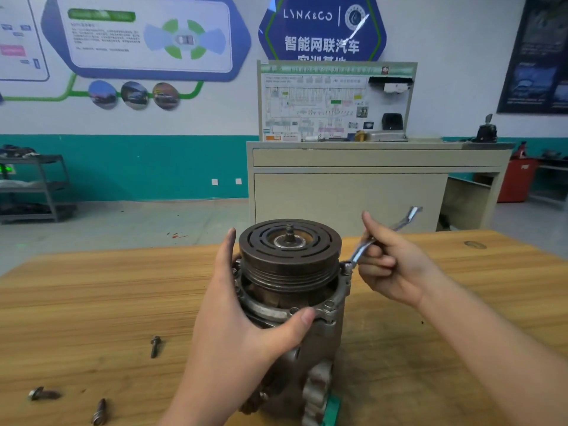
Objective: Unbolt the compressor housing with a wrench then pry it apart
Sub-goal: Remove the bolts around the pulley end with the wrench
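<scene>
wooden table (92,302) carried the compressor (307,348) standing upright at its near middle. left hand (246,318) wrapped around the housing. right hand (396,265) gripped a wrench (384,233) seated on a bolt (346,268) at the flange. three loose bolts (155,345) lay left.

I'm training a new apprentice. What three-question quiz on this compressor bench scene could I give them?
1. True or false: the steel ring wrench sits on a bolt at the housing's right side.
2. How many loose bolts lie on the wooden table?
3. Which hand steadies the grey metal compressor: A left, B right?

Key: 1 true. 2 three. 3 A: left hand grips it; right hand holds the wrench.
</scene>
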A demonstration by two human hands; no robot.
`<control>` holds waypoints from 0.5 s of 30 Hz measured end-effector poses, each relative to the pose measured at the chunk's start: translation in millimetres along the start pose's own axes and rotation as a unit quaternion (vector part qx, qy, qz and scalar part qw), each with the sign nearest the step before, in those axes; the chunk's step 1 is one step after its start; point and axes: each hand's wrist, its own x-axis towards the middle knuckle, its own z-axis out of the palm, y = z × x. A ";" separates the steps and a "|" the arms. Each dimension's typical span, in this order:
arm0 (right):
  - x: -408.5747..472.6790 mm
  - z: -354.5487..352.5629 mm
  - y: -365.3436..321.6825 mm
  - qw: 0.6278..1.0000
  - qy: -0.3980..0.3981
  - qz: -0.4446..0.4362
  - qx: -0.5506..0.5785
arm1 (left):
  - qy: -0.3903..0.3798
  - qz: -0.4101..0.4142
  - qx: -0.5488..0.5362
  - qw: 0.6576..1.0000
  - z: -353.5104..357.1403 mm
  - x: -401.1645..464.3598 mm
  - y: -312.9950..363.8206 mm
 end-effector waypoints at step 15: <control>-61.9 19.3 36.3 0.785 0.137 -0.463 -0.387 | -0.001 0.024 0.020 1.000 0.3 -1.5 -1.7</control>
